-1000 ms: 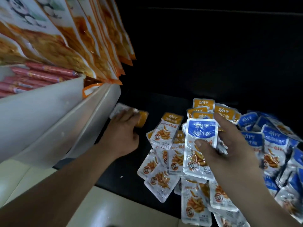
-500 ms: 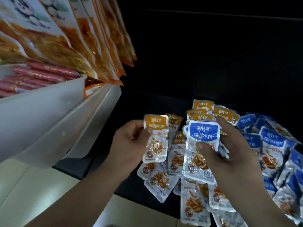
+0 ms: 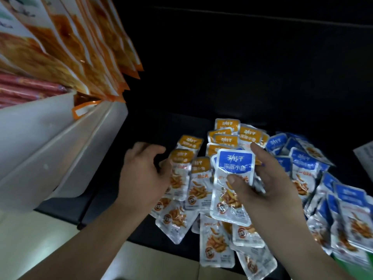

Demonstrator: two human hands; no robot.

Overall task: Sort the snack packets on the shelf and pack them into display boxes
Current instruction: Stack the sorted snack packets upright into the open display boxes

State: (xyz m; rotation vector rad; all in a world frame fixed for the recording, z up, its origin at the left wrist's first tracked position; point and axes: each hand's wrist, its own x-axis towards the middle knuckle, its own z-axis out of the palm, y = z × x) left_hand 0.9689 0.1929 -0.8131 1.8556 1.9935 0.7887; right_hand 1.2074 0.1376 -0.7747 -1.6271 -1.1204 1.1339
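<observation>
Two hands, right hand [image 3: 268,184] pinching blue packet [image 3: 234,164], left hand [image 3: 141,178] curled, grip unclear.

My right hand [image 3: 268,184] pinches a blue-topped packet [image 3: 235,164], thumb on its front, above the orange-topped pile [image 3: 247,133] on the dark shelf [image 3: 153,126]. My left hand [image 3: 141,176] curls against one orange packet [image 3: 181,158]; I cannot tell whether it grips. The blue pile [image 3: 302,160] lies to the right.
</observation>
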